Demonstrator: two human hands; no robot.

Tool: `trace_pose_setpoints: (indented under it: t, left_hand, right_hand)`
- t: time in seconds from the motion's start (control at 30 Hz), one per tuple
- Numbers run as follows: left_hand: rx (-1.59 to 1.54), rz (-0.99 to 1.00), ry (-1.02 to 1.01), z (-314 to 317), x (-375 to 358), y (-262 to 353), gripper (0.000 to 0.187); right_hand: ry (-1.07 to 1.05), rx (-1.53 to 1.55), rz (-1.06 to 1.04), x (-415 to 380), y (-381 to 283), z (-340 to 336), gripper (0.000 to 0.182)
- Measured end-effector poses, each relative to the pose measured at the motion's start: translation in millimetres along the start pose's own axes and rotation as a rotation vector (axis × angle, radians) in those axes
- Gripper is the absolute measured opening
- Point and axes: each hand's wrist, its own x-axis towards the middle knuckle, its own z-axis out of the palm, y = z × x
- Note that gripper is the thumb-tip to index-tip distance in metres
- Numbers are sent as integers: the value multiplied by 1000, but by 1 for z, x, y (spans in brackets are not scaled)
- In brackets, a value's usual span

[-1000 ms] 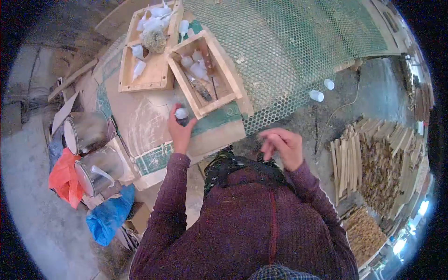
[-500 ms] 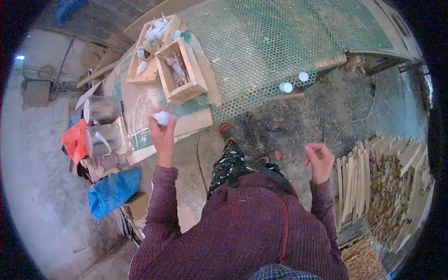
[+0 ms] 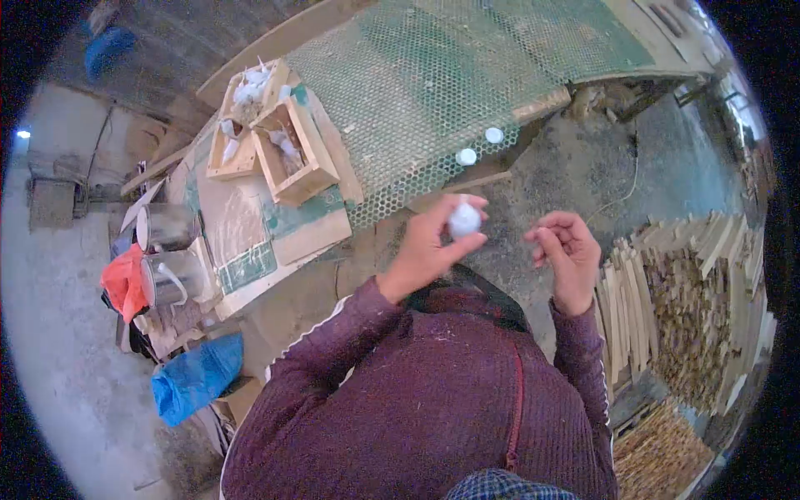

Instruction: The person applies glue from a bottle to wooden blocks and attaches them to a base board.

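A small, rounded white object point(image 3: 464, 221) sits between the thumb and fingers of my left hand point(image 3: 427, 248), in front of my chest. To its right, my right hand point(image 3: 568, 258) is raised with the fingers curled and thumb drawn in; whether anything small is in the pinch is too blurred to tell. Two white round pieces, one point(image 3: 466, 157) nearer and one point(image 3: 494, 135) farther, rest at the edge of the green mesh point(image 3: 417, 92). A wooden box point(image 3: 321, 177) on the table holds white pointed pieces, like the divided box point(image 3: 218, 169) beside it.
Metal cans point(image 3: 167, 279) stand at the table's left end, beside an orange-red cloth point(image 3: 123, 282). Below them is a blue bag point(image 3: 196, 375). Stacked wooden strips point(image 3: 692, 308) fill the right side. The mesh-covered table extends across the top.
My left hand has moved right with the white object, from over the table's near edge to in front of my body. My right hand has risen slightly, and the view has shifted.
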Motion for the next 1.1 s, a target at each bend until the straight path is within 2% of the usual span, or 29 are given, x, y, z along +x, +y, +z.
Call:
trace_pose_setpoints:
  t: [0.1, 0.13, 0.2, 0.3, 0.37, 0.5, 0.57, 0.67, 1.1]
  left_hand:
    - [-13, -5, -71, -2, 8, 7, 39]
    - [3, 59, -105, -5, 11, 7, 39]
    - [13, 126, -129, -14, 16, 5, 39]
    - [-31, 103, -172, -32, 20, 1, 38]
    - [-80, 37, -176, -41, 25, 0, 40]
    - [-41, 75, -189, -59, 37, -3, 41]
    - [-66, 11, -207, -70, 39, 0, 41]
    - [-114, -38, -251, -80, 45, -7, 41]
    - [-102, 14, -292, -107, 56, -12, 45]
  right_hand:
    - [70, 132, -29, 4, -11, 17, 11]
    - [62, 128, -34, 9, -12, 25, 11]
    - [117, 85, -303, 21, -15, 41, 7]
    - [188, 99, -355, 39, -23, 69, 4]
    - [235, 77, -350, 53, -21, 85, 4]
    - [253, 146, -295, 78, -25, 108, 4]
    - [201, 374, -215, 86, -27, 121, 6]
    - [189, 423, -183, 91, -26, 130, 9]
    - [178, 357, -188, 105, -25, 150, 12]
